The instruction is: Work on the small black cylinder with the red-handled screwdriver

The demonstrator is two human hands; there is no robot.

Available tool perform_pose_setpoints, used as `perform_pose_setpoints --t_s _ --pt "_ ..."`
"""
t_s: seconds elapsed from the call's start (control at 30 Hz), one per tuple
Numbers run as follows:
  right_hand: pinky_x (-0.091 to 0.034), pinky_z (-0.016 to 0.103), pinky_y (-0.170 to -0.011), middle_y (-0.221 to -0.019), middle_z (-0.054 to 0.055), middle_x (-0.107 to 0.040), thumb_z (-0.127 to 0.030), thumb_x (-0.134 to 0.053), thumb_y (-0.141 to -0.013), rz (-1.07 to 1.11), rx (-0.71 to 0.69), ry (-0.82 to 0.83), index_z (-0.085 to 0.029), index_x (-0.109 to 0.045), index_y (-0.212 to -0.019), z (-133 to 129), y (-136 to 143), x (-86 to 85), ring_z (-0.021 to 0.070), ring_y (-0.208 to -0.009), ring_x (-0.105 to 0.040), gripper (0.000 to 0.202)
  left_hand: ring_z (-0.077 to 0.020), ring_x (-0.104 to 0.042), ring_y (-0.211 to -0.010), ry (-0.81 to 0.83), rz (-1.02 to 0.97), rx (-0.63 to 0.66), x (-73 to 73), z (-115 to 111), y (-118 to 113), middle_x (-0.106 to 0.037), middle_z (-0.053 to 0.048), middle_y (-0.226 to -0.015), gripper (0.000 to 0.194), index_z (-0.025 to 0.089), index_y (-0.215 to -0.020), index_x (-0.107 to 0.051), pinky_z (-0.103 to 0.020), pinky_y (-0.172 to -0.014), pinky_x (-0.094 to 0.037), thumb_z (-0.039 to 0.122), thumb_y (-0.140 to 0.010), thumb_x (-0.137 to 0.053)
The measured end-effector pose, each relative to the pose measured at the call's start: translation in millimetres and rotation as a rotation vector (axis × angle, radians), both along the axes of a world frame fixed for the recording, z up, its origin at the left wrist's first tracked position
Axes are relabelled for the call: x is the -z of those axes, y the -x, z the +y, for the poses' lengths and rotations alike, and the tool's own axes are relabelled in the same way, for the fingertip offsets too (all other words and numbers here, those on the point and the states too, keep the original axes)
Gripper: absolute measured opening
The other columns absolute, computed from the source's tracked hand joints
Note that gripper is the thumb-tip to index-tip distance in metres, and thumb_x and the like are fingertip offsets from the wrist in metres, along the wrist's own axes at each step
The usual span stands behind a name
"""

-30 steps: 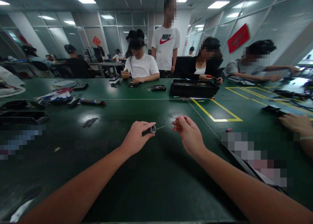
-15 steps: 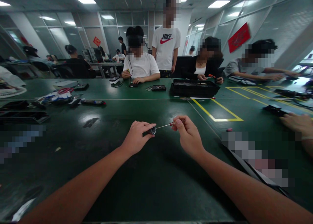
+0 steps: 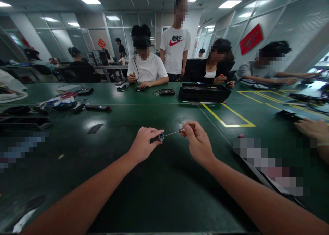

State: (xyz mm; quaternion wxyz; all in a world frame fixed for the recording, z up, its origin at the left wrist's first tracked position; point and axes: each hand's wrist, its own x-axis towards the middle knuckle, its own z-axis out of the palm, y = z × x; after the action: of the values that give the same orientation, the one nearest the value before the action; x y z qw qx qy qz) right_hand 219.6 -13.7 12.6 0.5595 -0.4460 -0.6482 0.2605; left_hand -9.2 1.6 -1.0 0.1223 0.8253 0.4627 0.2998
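Note:
My left hand (image 3: pixel 143 144) is closed around a small black flashlight (image 3: pixel 161 137), a short cylinder whose round silvery front end faces toward me and to the right. Its rear part is hidden by my fingers. My right hand (image 3: pixel 197 137) pinches the reddish handle of a thin screwdriver (image 3: pixel 172 133). The metal shaft points left, and its tip is at the rim of the flashlight; whether it touches cannot be made out. Both hands are above the green tabletop (image 3: pixel 154 197).
Tools and cables (image 3: pixel 64 101) lie in a pile at the left, near a black tray (image 3: pixel 25 123). A long black box (image 3: pixel 205 93) stands across the table. Papers (image 3: pixel 269 168) lie at the right, near another person's hand (image 3: pixel 312 130). Several people sit or stand opposite.
My hands, the flashlight and the screwdriver have barely moved. Across the table, a seated person's orange-handled tool has turned and risen slightly, and the standing person has shifted a little.

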Motion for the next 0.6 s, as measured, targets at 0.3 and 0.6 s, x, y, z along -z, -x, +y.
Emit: perform_pose_setpoints --t_s 0.3,0.6 --pt "-0.045 0.035 -0.070 -0.081 0.002 -0.063 -0.040 -0.046 -0.101 -0.064 0.079 0.001 -0.024 -0.057 -0.095 -0.4 -0.6 -2.8 0.0191 -0.075 -0.060 0.021 -0.0240 -0.055 -0.111 0.019 -0.022 -0.006 -0.5 0.4 0.3 -0.066 -0.003 -0.121 0.043 0.031 -0.132 -0.061 -0.049 -0.106 -0.037 0.025 -0.091 -0.068" --pt "-0.044 0.034 -0.067 -0.079 0.001 -0.061 -0.038 -0.045 -0.101 -0.077 0.158 -0.051 -0.024 -0.056 -0.096 -2.8 0.1 -5.6 0.0180 -0.071 -0.057 0.019 -0.0244 -0.057 -0.115 0.094 -0.130 -0.024 -1.1 -1.3 -2.0 -0.066 -0.004 -0.123 0.042 0.028 -0.131 -0.063 -0.045 -0.104 -0.042 0.026 -0.089 -0.069"
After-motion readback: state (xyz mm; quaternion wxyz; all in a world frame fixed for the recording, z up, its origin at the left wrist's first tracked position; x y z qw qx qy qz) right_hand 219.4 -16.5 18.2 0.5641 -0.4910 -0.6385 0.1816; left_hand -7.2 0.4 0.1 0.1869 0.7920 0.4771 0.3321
